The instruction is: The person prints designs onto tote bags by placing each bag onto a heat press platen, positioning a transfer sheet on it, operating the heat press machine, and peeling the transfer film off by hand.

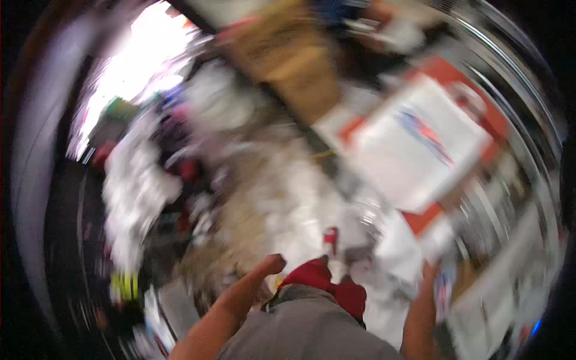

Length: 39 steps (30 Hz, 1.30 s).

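Note:
The whole view is smeared by motion. My left hand (273,264) is in front of my body, near the red shorts (312,275), with its fingers blurred together. On the right, my right hand (431,271) is beside a crumpled white sheet or bag (399,246); whether it touches or holds this is too blurred to tell. Above that hand lies a white rectangular item with a blue and red mark (420,141), on an orange-red surface (495,114). A small red object (330,237) shows just ahead of my body.
Brown cardboard (294,54) stands at the top centre. White plastic-like material (141,186) and mixed items are heaped at the left, near a bright opening (150,48). Part of another person (381,12) shows at the top right. Pale material litters the floor (258,198).

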Motion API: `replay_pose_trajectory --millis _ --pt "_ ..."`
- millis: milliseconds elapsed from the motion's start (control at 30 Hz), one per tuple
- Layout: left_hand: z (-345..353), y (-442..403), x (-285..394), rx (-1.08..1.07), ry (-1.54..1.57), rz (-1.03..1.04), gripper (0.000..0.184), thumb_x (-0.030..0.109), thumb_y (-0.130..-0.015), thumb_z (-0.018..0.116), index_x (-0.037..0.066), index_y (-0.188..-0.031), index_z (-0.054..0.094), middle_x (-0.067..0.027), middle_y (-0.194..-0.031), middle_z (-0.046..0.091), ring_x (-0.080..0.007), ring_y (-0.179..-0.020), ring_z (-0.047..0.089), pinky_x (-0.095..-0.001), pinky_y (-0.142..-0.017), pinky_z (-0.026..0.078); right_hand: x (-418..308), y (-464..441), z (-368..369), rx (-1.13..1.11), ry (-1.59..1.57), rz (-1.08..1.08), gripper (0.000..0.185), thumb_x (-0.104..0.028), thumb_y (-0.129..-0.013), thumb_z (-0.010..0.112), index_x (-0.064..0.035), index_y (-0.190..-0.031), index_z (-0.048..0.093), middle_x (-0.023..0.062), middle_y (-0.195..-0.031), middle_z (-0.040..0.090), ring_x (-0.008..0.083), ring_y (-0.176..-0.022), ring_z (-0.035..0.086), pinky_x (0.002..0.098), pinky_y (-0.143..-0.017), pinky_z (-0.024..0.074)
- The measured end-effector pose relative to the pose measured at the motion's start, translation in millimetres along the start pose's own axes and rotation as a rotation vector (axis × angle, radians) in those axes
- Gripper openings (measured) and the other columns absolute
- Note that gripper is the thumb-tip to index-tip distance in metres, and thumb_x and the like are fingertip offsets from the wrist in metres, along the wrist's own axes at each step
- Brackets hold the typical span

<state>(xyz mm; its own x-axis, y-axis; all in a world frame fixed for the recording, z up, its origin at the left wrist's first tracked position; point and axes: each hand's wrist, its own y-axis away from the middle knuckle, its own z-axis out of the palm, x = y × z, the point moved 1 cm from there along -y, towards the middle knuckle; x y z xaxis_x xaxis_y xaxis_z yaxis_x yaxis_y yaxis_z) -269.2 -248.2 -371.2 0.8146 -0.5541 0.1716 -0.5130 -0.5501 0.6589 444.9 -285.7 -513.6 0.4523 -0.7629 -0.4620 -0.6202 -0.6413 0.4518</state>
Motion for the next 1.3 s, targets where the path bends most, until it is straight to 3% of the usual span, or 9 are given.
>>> replay_pose_trajectory --millis 33,67,233,333,467,767,833,867,1300 --pt "-83 32 40 -0.355 0.175 -0.367 0.028 0.021 -0.087 0.052 -0.002 -0.082 0.069 -0.0252 -0.094 0.069 -0.0417 -0.086 0.067 -0.0516 -0.076 0.054 -18 7 -8 0.010 0.014 -0.029 0.076 -0.043 -0.083 0.074 0.0067 -0.135 0.049 0.0274 -0.139 0.050 0.0400 -0.125 0.050 0.0479 -0.104 0.0409" --pt "41 29 1 -0.237 0.157 -0.376 0.028 0.020 -0.086 0.052 0.000 -0.081 0.071 -0.0260 -0.091 0.069 -0.0414 -0.087 0.067 -0.0518 -0.077 0.054 -44 0 4 -0.005 0.037 -0.083 0.076 -0.043 -0.083 0.074 0.0067 -0.135 0.049 0.0274 -0.139 0.050 0.0400 -0.124 0.051 0.0479 -0.104 0.0413" --pt "82 118 28 0.017 0.429 -0.627 0.029 0.024 -0.080 0.054 0.002 -0.081 0.073 -0.0260 -0.086 0.069 -0.0417 -0.084 0.068 -0.0515 -0.076 0.054 -136 6 42 -0.107 0.165 -0.201 0.076 -0.044 -0.083 0.073 0.0065 -0.135 0.049 0.0273 -0.136 0.052 0.0402 -0.122 0.053 0.0479 -0.101 0.0431" --pt "45 136 73 -0.259 0.331 -0.424 0.032 0.027 -0.078 0.055 0.001 -0.083 0.073 -0.0251 -0.086 0.069 -0.0418 -0.084 0.068 -0.0512 -0.077 0.054 -168 17 57 -0.149 0.222 -0.250 0.076 -0.045 -0.083 0.073 0.0064 -0.134 0.049 0.0272 -0.135 0.053 0.0404 -0.120 0.054 0.0478 -0.100 0.0443" --pt "44 140 104 -0.082 0.753 -0.841 0.036 0.030 -0.080 0.054 0.001 -0.085 0.074 -0.0254 -0.093 0.069 -0.0417 -0.090 0.067 -0.0487 -0.081 0.054 -201 34 76 -0.202 0.295 -0.307 0.076 -0.045 -0.083 0.072 0.0062 -0.134 0.049 0.0271 -0.133 0.054 0.0405 -0.118 0.055 0.0478 -0.098 0.0458" --pt "78 129 83 0.045 0.676 -0.707 0.027 0.019 -0.077 0.056 -0.002 -0.082 0.071 -0.0243 -0.090 0.070 -0.0376 -0.083 0.068 -0.0488 -0.072 0.054 -189 34 77 -0.223 0.338 -0.312 0.075 -0.047 -0.083 0.071 0.0059 -0.132 0.050 0.0270 -0.129 0.057 0.0409 -0.113 0.059 0.0476 -0.095 0.0491" --pt "118 110 72 -0.084 0.438 -0.335 0.031 0.027 -0.086 0.055 0.001 -0.091 0.071 -0.0180 -0.093 0.071 -0.0359 -0.085 0.066 -0.0471 -0.079 0.053 -148 30 49 -0.194 0.342 -0.241 0.075 -0.047 -0.083 0.070 0.0058 -0.132 0.050 0.0269 -0.128 0.058 0.0410 -0.112 0.060 0.0476 -0.094 0.0499" --pt "0 126 100 -0.085 0.772 -0.614 0.039 0.038 -0.091 0.058 0.003 -0.101 0.070 -0.0171 -0.099 0.071 -0.0329 -0.089 0.067 -0.0442 -0.082 0.054 -134 32 37 -0.178 0.338 -0.200 0.075 -0.048 -0.083 0.070 0.0057 -0.132 0.050 0.0269 -0.128 0.058 0.0411 -0.111 0.060 0.0476 -0.093 0.0502" --pt "-62 76 49 0.019 0.845 -0.577 0.038 0.034 -0.087 0.065 0.003 -0.109 0.068 -0.0184 -0.103 0.072 -0.0321 -0.100 0.069 -0.0411 -0.089 0.054 -73 43 -52 0.079 0.209 0.273 0.053 -0.038 -0.082 0.069 0.0058 -0.111 0.061 0.0233 -0.112 0.067 0.0387 -0.098 0.066 0.0455 -0.083 0.0536"
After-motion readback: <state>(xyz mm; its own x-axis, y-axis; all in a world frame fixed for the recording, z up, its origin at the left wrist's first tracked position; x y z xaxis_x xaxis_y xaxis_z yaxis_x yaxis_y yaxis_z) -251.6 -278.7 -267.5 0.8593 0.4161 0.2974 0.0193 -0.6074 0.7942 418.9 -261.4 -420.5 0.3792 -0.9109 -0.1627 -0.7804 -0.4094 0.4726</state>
